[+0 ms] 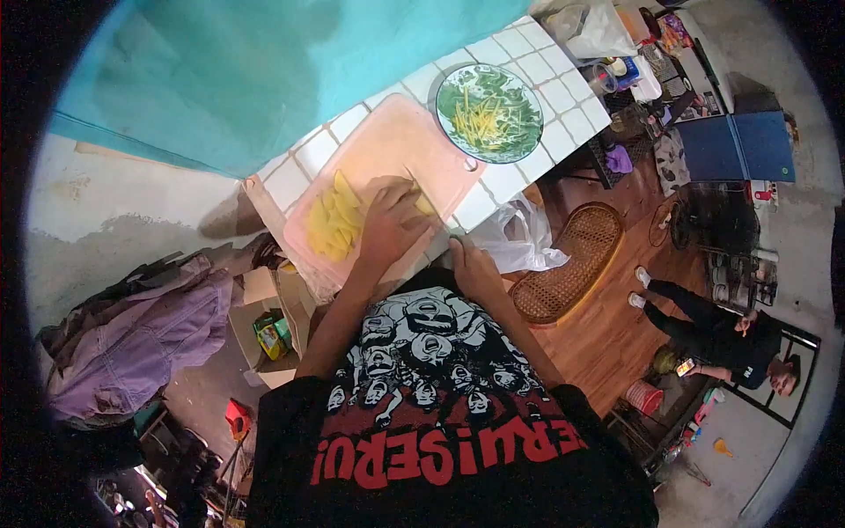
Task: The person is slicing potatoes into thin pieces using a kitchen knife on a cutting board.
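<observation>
A pink cutting board (389,142) lies on the white tiled counter. My left hand (391,224) presses on a yellow piece of peeled vegetable (423,203), perhaps potato, its fingers bent over it. The handle of a kitchen knife is in my right hand (472,263), at the board's near edge; the blade (432,201) points away from me, beside the left fingertips. Pale yellow slices (333,221) are heaped on the board's left part. Beyond its right corner stands a green patterned plate (525,119) with thin yellow strips (482,119) on it.
A white plastic bag (521,237) hangs at the counter's right edge, near a woven rattan seat (574,257). An open cardboard box (290,297) stands below left, beside draped purple cloth (158,330). At the far right another person (719,336) holds a phone.
</observation>
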### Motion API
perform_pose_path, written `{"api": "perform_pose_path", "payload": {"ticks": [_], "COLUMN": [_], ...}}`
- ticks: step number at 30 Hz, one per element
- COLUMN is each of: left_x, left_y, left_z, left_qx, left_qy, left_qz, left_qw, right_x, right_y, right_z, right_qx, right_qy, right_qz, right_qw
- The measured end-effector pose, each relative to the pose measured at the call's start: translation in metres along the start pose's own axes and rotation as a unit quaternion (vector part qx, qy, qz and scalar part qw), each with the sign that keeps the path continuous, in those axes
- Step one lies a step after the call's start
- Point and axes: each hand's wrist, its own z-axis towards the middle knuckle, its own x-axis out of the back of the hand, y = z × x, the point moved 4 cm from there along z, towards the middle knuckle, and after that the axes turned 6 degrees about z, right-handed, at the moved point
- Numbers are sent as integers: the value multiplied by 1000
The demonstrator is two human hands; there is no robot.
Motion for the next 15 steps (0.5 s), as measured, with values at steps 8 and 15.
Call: {"api": "perform_pose_path", "payload": {"ticks": [8,15], "left_x": [0,-4], "left_y": [-1,-1], "left_z": [-3,-4], "left_qx": [6,-23], "left_qy": [7,37], "left_qz": [8,8], "left_qw": [1000,999], "right_x": [0,1], "right_y": [13,-13], "right_z": [0,30], "right_qx": [9,95], "right_qy": [-39,35], "right_qz": [81,38], "right_qw": [996,994]}}
